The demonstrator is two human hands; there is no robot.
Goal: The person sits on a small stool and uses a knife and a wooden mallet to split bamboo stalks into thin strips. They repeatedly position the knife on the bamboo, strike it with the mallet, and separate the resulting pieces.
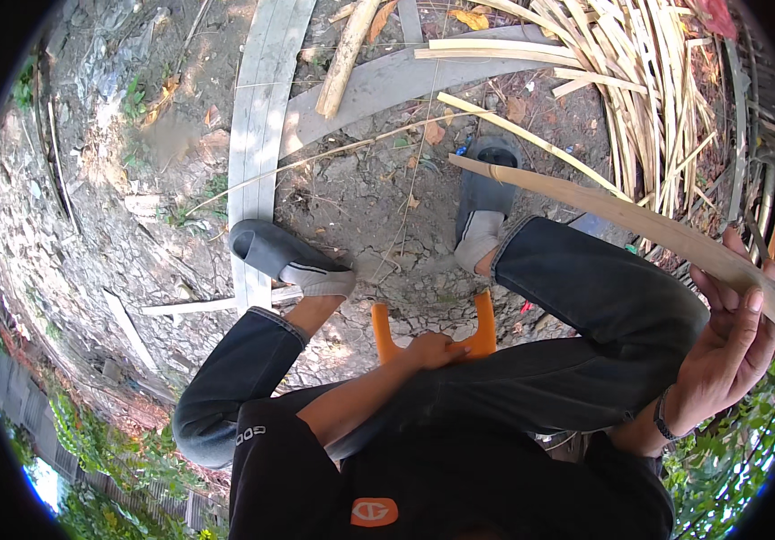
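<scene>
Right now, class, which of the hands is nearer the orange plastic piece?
Left. The left hand appears to rest on the orange piece; the right hand is off to its right, holding a wooden strip.

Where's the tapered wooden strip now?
Head view, right side: the wooden strip is in the right hand, its tip crossing in front of the right shoe.

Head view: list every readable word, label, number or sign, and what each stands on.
Left sleeve of the black shirt: pale lettering, partly visible; wording not copied here.
Shirt front: orange patch with a pale emblem; not copied here.
Wooden strip and orange U-shaped piece: no text seen.
</scene>
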